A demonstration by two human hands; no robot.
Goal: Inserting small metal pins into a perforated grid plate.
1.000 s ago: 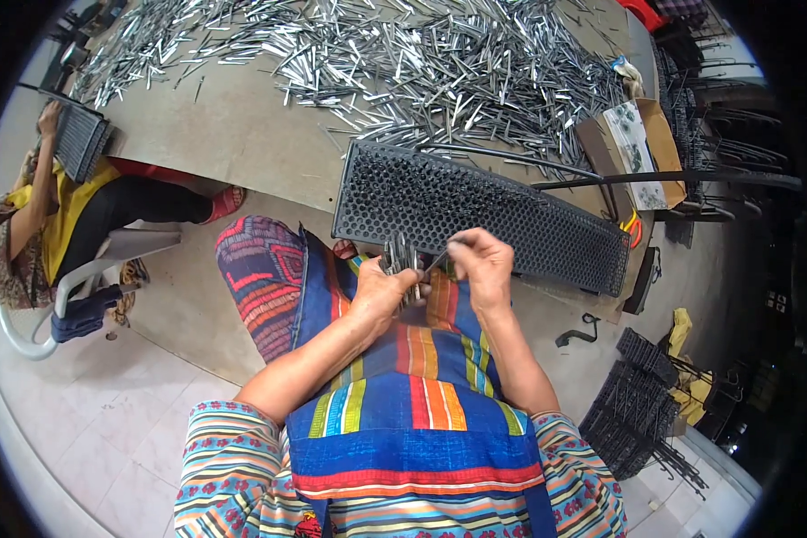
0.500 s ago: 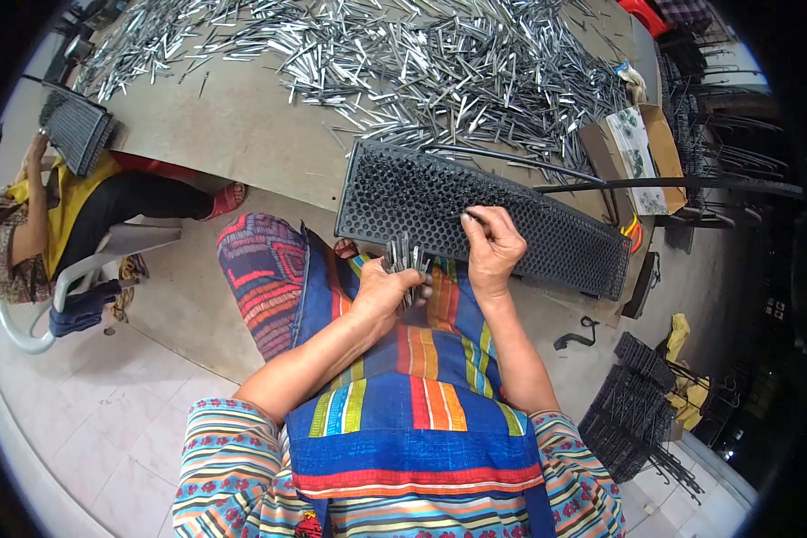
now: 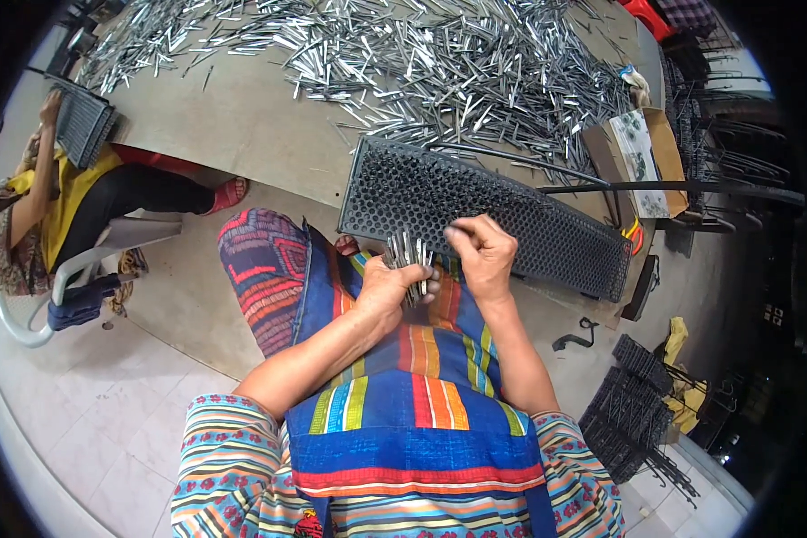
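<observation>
- The left grip, the person's left hand (image 3: 384, 289), is closed around a bundle of slim metal pieces (image 3: 409, 258), thumb across it, just below the near left end of the perforated black tray (image 3: 587, 251).
- Those pieces fan out unevenly above the thumb; if the hold loosens, some could slide onto the striped apron (image 3: 426, 408) below the tray.
- The right grip, the person's right hand (image 3: 488, 260), has its fingers curled in over the tray's near edge, thumb close to the forefinger; whether a piece is pinched there I cannot tell.
- Since the tray's holes are small and crowded, a piece brought in at a slant could catch on a rim or enter the wrong one.
- The tray overhangs the near edge of the tabletop (image 3: 233, 121); a hard push on that overhang could tip or shift it.
- Beyond the tray lies a loose, tangled heap of metal pieces (image 3: 462, 76); a knock could scatter some against it.
</observation>
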